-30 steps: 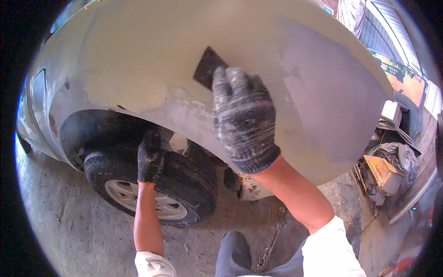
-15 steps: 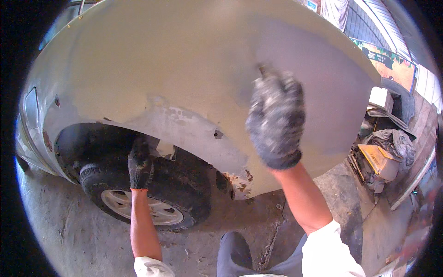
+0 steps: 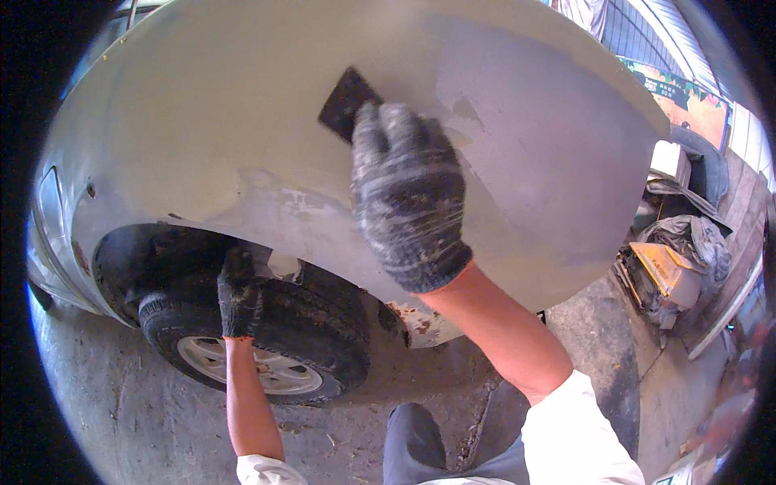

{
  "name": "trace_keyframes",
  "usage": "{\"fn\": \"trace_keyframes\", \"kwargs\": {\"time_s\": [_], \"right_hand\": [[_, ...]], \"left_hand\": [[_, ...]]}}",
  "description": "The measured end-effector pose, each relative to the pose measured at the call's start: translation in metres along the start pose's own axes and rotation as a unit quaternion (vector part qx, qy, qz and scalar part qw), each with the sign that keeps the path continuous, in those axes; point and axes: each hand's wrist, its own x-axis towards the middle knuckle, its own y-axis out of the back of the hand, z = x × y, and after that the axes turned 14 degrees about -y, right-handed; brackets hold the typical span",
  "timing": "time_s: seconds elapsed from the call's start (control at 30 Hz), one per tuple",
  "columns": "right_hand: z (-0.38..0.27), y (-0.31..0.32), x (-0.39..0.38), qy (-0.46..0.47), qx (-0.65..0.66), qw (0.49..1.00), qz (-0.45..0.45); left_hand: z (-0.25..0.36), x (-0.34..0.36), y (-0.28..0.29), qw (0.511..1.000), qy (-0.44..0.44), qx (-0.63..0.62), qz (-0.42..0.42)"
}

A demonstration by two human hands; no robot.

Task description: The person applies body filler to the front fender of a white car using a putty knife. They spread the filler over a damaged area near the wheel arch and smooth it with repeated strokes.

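Well inside panel [image 3: 283, 121] edges, dark pad [image 3: 346, 101]

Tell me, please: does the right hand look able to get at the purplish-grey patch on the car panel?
Probably yes: the purplish-grey patch lies just to the right of the right hand, with nothing visible between them. The hand holds a dark flat pad.

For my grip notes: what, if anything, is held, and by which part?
The right hand holds the dark block by its near end; whether the left hand holds anything cannot be told.
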Motion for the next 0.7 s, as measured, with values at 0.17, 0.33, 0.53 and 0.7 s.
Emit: {"fn": "trace_keyframes", "kwargs": {"time_s": [0.17,0.33,0.53,0.7], "right_hand": [[-0.030,0.005,-0.021,0.019,0.044,0.997,-0.053],[-0.041,0.020,-0.037,0.052,0.081,0.988,-0.124],[0.010,0.039,-0.024,-0.030,0.147,0.986,-0.079],[0.050,0.014,0.014,-0.063,0.007,0.996,0.067]], "left_hand": [[0.004,-0.004,-0.003,0.996,0.027,-0.073,0.038],[0.012,0.001,-0.003,0.996,0.038,-0.075,0.023],[0.009,0.006,-0.002,0.999,0.004,0.043,0.003],[0.005,0.002,-0.004,0.996,-0.024,0.082,0.031]]}}
